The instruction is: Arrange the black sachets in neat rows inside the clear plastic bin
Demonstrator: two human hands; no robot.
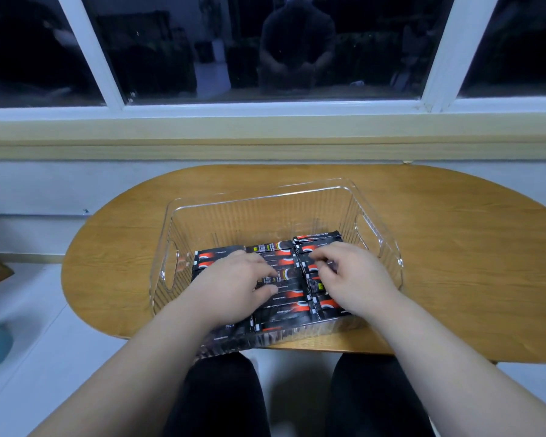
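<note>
1. Sitting close to the table, the person has dark-trousered knees tucked under its near edge and both forearms reaching forward into the clear plastic bin.
2. Judging by the layout, the step in hand is tidying: most black sachets already lie flat on the bin floor in three side-by-side rows, filling the near half.
3. The left hand lies over the left and middle rows. Its fingers are loosely spread and press down on the packets, gripping nothing that I can see.
4. The right hand is over the right row, with its fingers bent and their tips on a sachet. I cannot tell whether they nip it or only nudge it.
5. Next, I reckon, comes squaring the edges so that the rows run straight, with light pushes that do not ruffle neighbouring sachets.
6. The far half of the bin floor is bare, and beyond the table is a dark window.
</note>
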